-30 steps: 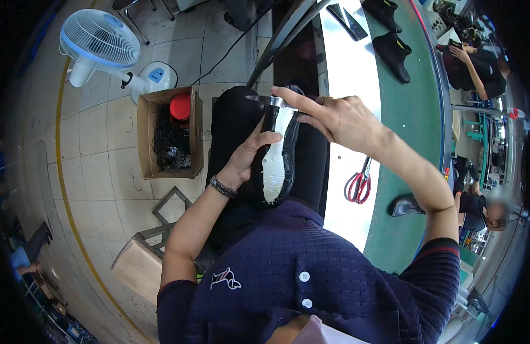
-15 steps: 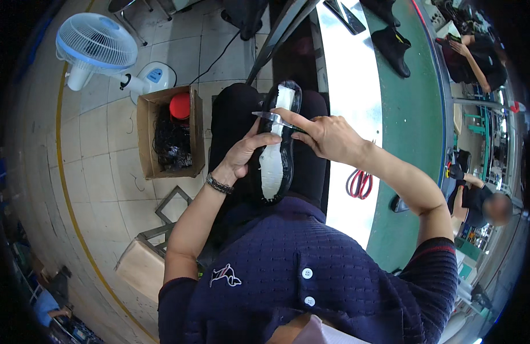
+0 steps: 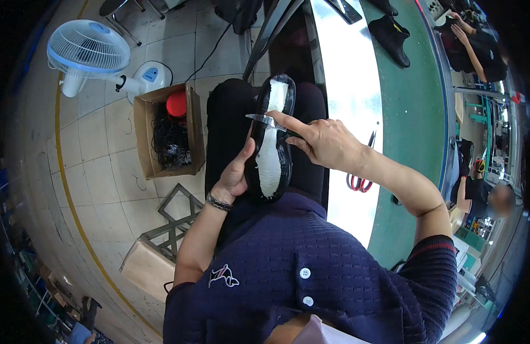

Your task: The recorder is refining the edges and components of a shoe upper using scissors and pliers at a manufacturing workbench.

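Observation:
A black shoe [image 3: 285, 163] lies sole side up across my lap, with a white strip [image 3: 270, 166] running down the middle of its underside. My left hand [image 3: 236, 175] grips the shoe's left side, thumb along the edge; its other fingers are hidden beneath. In my right hand [image 3: 332, 142] is a knife [image 3: 261, 119], its handle mostly covered by the fingers. The blade points left across the upper half of the shoe, and my index finger presses along it. Whether the edge touches the strip cannot be made out.
Left of my legs stands a cardboard box [image 3: 140, 129] holding black scraps and a red-lidded container [image 3: 176, 105]. Behind it is a fan [image 3: 88, 49]. To the right, a shiny metal ledge [image 3: 351, 86] carries red-handled scissors [image 3: 359, 182]; beyond it, black boots [image 3: 390, 40] rest on a green belt [image 3: 411, 114].
My left thumb has come off the white strip and now lies at the shoe's left edge. The knife has shifted slightly left, still held across the shoe.

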Demonstrator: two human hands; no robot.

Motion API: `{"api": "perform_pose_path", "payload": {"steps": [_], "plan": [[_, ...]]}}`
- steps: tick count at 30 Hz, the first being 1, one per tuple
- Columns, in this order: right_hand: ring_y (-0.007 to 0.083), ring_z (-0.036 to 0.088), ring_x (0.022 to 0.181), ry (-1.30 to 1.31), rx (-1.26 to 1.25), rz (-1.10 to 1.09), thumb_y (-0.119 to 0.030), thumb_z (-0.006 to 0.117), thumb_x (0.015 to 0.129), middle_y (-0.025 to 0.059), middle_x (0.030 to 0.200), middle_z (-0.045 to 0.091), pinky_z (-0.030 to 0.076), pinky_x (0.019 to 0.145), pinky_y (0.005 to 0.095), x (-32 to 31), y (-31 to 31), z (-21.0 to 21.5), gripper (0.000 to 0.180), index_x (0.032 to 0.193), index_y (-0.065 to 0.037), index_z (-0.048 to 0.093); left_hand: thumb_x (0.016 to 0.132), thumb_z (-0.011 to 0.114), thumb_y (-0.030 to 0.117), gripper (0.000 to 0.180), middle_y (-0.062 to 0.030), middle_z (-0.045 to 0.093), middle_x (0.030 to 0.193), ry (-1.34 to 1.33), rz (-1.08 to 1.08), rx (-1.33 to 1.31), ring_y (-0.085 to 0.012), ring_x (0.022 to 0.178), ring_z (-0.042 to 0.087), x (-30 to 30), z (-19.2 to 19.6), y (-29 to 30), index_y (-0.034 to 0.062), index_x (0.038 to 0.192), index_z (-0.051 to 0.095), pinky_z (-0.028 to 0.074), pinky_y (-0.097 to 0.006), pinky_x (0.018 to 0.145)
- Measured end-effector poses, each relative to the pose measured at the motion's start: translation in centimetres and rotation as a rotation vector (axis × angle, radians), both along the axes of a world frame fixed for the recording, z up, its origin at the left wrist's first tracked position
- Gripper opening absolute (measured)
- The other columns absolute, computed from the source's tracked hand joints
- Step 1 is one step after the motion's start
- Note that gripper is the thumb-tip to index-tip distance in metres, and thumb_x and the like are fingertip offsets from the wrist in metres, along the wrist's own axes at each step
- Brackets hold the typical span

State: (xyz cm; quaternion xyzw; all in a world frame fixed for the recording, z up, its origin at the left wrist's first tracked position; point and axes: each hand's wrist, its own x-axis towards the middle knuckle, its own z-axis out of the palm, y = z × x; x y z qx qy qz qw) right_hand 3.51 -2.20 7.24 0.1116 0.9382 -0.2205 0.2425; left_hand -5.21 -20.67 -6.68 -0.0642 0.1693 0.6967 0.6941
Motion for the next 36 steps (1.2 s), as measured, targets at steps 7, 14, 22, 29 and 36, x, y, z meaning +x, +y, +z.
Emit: {"api": "perform_pose_path", "payload": {"steps": [7, 14, 22, 29, 36], "plan": [[0.0213, 0.059, 0.045, 0.187, 0.085, 0.142, -0.028, 0.053, 0.097, 0.0086, 0.055, 0.057, 0.046, 0.041, 0.0346, 0.0, -0.9, 1.8, 0.061, 0.150, -0.031, 0.024, 0.092, 0.061, 0.024, 0.075, -0.0060, 0.050, 0.130, 0.236, -0.037, -0.084, -0.0162, 0.117, 0.052, 0.1, 0.9, -0.3, 0.0167, 0.153, 0.017, 0.043, -0.033, 0.101], [0.0200, 0.063, 0.047, -0.032, 0.128, 0.259, -0.012, 0.052, 0.090, 0.0081, 0.055, 0.060, 0.049, 0.040, 0.0302, -0.1, -1.0, 1.9, 0.071, 0.153, -0.026, 0.020, 0.079, 0.072, 0.008, 0.095, -0.0072, 0.050, 0.127, 0.281, -0.070, -0.189, -0.0182, 0.116, 0.052, 0.0, 0.7, -0.2, 0.0215, 0.154, 0.015, 0.045, -0.035, 0.098], [0.0220, 0.064, 0.049, -0.002, -0.015, 0.180, -0.012, 0.054, 0.090, 0.0113, 0.058, 0.062, 0.050, 0.041, 0.0343, 0.7, -2.2, 0.8, 0.071, 0.152, -0.024, 0.022, 0.084, 0.069, 0.015, 0.074, -0.0066, 0.052, 0.129, 0.176, -0.051, -0.043, -0.0190, 0.116, 0.055, 0.8, -1.0, -2.2, 0.0114, 0.147, 0.030, 0.045, -0.035, 0.100], [0.0173, 0.054, 0.041, 0.044, 0.037, 0.148, -0.023, 0.054, 0.096, 0.0079, 0.062, 0.060, 0.048, 0.038, 0.0339, 1.9, -2.0, 1.8, 0.065, 0.151, -0.032, 0.022, 0.094, 0.057, 0.031, 0.080, -0.0083, 0.040, 0.143, 0.327, 0.107, -0.104, -0.0200, 0.130, 0.043, 2.9, 0.4, -1.7, 0.0224, 0.155, 0.005, 0.034, -0.038, 0.111], [0.0161, 0.059, 0.045, -0.036, 0.132, 0.289, -0.013, 0.047, 0.093, 0.0131, 0.067, 0.060, 0.046, 0.036, 0.0290, 2.1, -4.2, 1.1, 0.077, 0.154, -0.035, 0.004, 0.080, 0.071, 0.000, 0.104, -0.0056, 0.047, 0.133, 0.454, -0.143, -0.207, -0.0173, 0.121, 0.049, 2.1, 0.8, -2.2, 0.0229, 0.154, 0.003, 0.041, -0.035, 0.105]]}}
